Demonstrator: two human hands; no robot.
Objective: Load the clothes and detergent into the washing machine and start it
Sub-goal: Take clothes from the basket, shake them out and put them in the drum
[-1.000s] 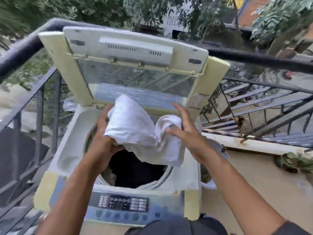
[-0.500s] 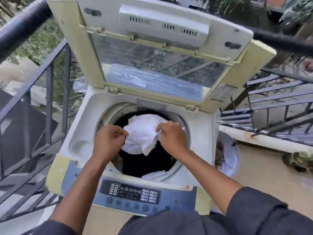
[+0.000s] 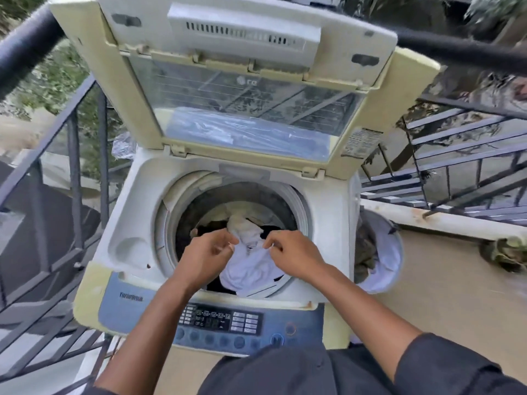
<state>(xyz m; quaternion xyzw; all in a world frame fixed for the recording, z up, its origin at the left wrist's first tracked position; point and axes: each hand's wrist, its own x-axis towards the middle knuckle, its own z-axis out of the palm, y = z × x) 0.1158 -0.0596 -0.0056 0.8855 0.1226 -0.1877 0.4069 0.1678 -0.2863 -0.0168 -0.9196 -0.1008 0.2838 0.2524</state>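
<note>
Below both hands, inside the drum (image 3: 199,212) of the top-loading washing machine (image 3: 328,223), lay a white cloth (image 3: 251,269), its near folds spread just under the fingers and its far end bunched toward the middle of the tub. Dark garments (image 3: 211,225) showed around and beneath it; how many there were could not be told.

To the left, the left hand (image 3: 205,252) hung over the drum's opening with its fingers loosely curled, thumb and forefinger drawn close at the tip, gripping nothing that could be seen. Whether it touched the white cloth could not be told. To the right, the right hand (image 3: 293,255) sat at the same height, fingers bent inward in a half-closed curl, its fingertips at or just above the cloth's upper fold. The two hands stood apart, the cloth showing between them.

One lid (image 3: 248,67) stood raised behind the drum. One control panel (image 3: 222,320) ran along the near edge. Further right, one laundry basket (image 3: 393,252) stood just beside the machine, with clothes in it.
</note>
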